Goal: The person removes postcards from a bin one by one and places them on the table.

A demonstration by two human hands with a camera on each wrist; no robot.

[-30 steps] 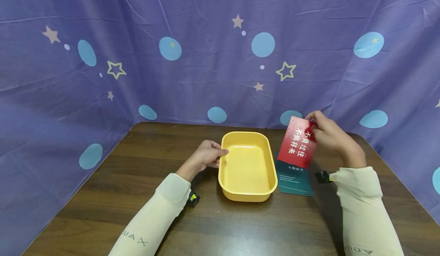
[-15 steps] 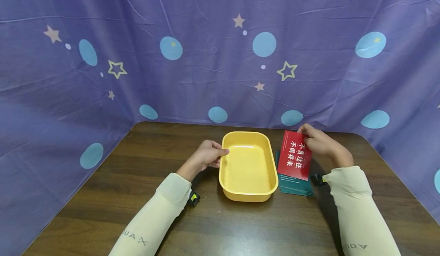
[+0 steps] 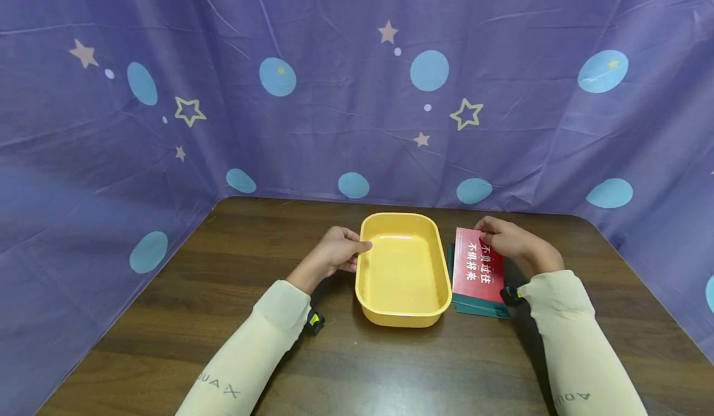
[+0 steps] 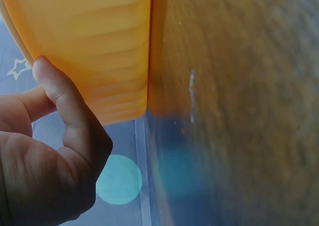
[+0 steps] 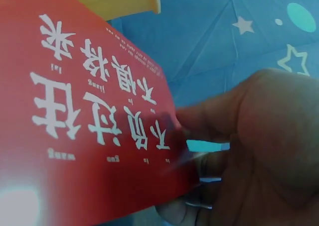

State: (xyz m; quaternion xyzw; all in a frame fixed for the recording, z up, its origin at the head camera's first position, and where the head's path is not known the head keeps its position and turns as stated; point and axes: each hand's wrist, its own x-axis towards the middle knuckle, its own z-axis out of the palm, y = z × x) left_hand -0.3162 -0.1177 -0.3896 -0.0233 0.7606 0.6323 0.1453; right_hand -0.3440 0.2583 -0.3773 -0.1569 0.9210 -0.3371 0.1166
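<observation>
My left hand (image 3: pixel 334 252) pinches the left rim of a yellow plastic tray (image 3: pixel 403 317), thumb over the edge and fingers outside. In the left wrist view the thumb presses near the rim of the tray's wall (image 4: pixel 99 52). My right hand (image 3: pixel 510 240) pinches the far right corner of a red card (image 3: pixel 474 273) with white Chinese characters. The card lies low over a stack of dark green cards (image 3: pixel 482 307), whose left and near edges show beside the tray. In the right wrist view the red card (image 5: pixel 75 171) reaches away from the thumb and fingers.
The tray and cards are on a dark wooden table (image 3: pixel 223 329). A purple curtain (image 3: pixel 334 149) with stars and dots hangs behind and along the sides. Dark wrist cameras sit under both cream sleeves (image 3: pixel 574 335).
My right hand has brought the red card down and toward me, from tilted above the green stack to nearly flat over it. The left hand and tray have stayed in place.
</observation>
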